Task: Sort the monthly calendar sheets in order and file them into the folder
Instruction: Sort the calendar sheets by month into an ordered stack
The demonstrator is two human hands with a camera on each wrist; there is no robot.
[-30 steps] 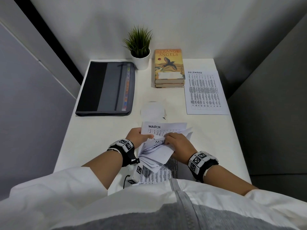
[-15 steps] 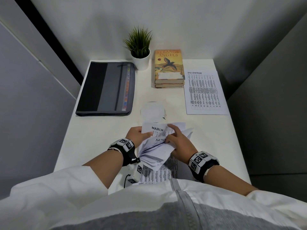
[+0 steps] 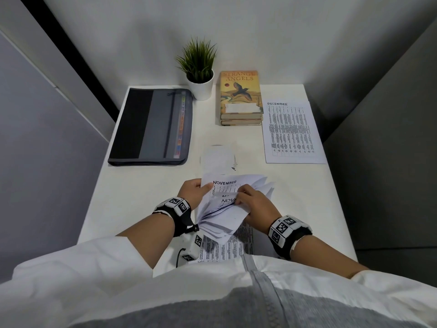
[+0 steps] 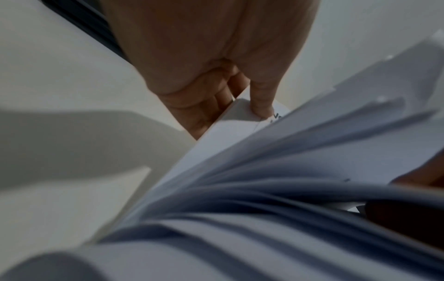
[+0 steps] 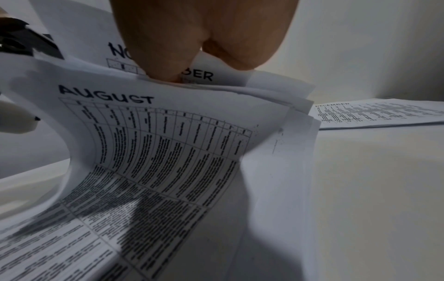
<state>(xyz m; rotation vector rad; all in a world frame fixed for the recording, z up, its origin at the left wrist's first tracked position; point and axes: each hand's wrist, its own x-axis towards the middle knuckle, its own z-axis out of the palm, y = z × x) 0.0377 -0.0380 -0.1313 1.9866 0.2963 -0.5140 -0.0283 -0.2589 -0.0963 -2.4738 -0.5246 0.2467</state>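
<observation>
Both hands grip the fanned calendar sheets [image 3: 227,209] — NOVEMBER sheet [image 3: 234,183] now tops, replacing MARCH.

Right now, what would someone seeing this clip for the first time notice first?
The fanned stack of calendar sheets at the near middle of the white desk, gripped by the left hand and thumbed through by the right hand, with a NOVEMBER sheet standing up behind. Next, the lone DECEMBER sheet lying flat at far right, and the dark closed folder at far left.
</observation>
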